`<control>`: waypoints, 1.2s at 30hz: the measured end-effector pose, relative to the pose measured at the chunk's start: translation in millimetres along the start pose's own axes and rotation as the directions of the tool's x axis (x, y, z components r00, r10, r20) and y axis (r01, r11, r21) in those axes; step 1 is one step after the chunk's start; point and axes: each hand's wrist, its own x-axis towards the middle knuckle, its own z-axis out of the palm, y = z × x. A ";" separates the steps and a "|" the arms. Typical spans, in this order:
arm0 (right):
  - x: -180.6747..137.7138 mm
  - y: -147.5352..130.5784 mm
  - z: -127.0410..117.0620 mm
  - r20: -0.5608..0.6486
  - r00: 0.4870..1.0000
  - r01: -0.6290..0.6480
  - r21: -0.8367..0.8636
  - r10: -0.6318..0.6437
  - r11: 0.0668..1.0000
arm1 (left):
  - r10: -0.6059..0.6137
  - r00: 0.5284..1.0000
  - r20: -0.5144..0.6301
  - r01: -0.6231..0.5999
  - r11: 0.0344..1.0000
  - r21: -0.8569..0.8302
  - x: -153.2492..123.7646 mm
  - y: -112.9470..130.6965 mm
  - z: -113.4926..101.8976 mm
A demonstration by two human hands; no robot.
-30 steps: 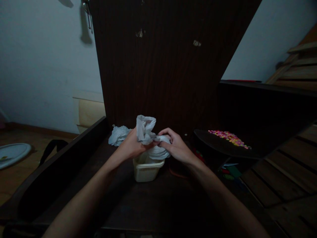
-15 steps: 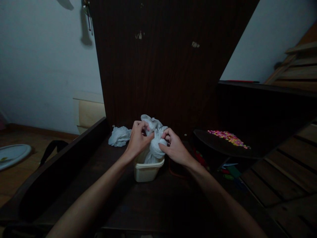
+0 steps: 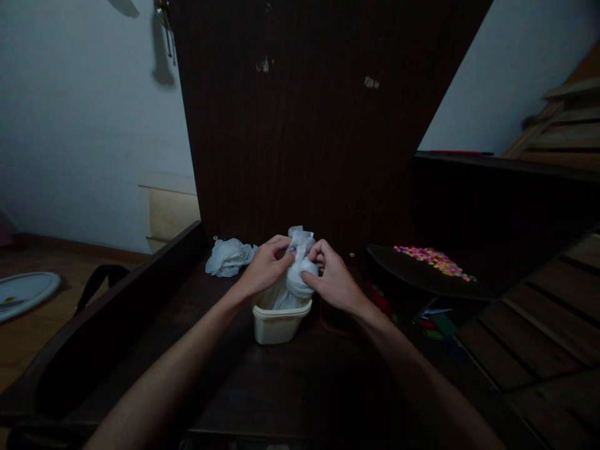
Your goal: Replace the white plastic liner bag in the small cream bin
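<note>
Our left hand (image 3: 266,267) and right hand (image 3: 335,277) pinch a plastic bag (image 3: 299,280), probably light, soft, slippery: best held by its bunched neck (image 3: 302,241).

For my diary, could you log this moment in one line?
left grip: on white plastic bag | right grip: on same bag | cream plastic tub: bag dips inside

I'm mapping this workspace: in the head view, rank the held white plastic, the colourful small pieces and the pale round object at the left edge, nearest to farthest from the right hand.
1. Held white plastic: touching the right hand, on its left.
2. Colourful small pieces: to the right, on a dark shelf.
3. Pale round object: far left, cut by the picture's edge.
</note>
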 end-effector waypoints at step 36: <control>8.8 3.9 5.1 -0.012 0.998 0.068 0.100 -0.067 0.993 | -0.073 0.973 0.221 0.083 0.996 -0.033 -7.1 0.8 -10.5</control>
